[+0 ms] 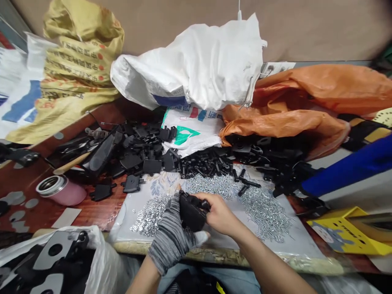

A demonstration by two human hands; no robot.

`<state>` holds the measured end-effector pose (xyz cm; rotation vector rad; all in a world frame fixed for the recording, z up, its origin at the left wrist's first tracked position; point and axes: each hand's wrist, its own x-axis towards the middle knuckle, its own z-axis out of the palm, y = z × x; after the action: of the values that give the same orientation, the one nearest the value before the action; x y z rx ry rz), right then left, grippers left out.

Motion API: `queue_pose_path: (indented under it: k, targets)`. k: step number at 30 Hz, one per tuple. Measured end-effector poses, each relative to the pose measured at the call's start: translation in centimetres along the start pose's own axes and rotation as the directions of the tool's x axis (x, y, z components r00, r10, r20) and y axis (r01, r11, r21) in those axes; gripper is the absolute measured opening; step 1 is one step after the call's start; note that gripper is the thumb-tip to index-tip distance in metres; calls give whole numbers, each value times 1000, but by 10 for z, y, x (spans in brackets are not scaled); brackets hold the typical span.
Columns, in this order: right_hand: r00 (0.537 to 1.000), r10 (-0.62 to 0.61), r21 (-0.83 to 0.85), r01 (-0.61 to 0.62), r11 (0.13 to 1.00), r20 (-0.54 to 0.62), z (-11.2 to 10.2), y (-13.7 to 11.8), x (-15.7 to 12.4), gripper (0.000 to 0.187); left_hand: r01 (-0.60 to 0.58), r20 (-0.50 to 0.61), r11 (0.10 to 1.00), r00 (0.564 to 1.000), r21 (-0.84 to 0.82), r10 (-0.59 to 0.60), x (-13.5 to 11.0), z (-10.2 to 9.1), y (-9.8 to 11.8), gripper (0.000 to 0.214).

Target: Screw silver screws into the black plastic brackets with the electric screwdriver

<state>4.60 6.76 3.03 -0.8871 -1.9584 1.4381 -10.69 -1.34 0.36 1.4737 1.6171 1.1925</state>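
Note:
My left hand [171,237], in a grey knitted glove, wraps around a black plastic part [191,212] from below and the left. My bare right hand [219,214] grips the same part from the right, fingers curled over its top. Both hands hover over a white mat [294,245] at the table's near edge. Silver screws [263,208] lie spread on the mat to the right, small washers [150,214] in a heap to the left. Black plastic pieces [208,161] are piled just beyond.
A pink cup with a metal rim [61,190] stands at the left. White [199,65], orange [306,106] and yellow [76,61] sacks crowd the back. A yellow box [346,234] lies at the right, a plastic bag of black parts [52,257] at the lower left.

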Motion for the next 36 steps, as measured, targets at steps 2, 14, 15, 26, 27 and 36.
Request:
queue_pose_path:
  k: [2,14,15,26,27,36]
  targets:
    - [1000,15,-59,-16,998,-4,0,-1,1,17,-4,-46,1000,999,31,6,0,5,-1,110]
    - [999,48,-581,-34,813,10,9,-6,3,25,60,-55,998,997,4,-60,8,2,-11,83]
    - [999,28,-569,0,822,40,8,-6,3,28,49,-63,999,997,17,-48,11,3,-10,76]
    - [995,82,-592,-34,805,54,-3,-18,2,11,204,176,877,974,-434,-140,4,-15,-7,71]
    - [993,108,-645,-51,763,48,-2,-22,2,8,206,165,890,975,-406,-150,5,-13,-7,70]
    - [987,-3,-659,110,744,161,1,-31,-5,7,24,7,999,1000,-41,-24,3,-6,-7,74]
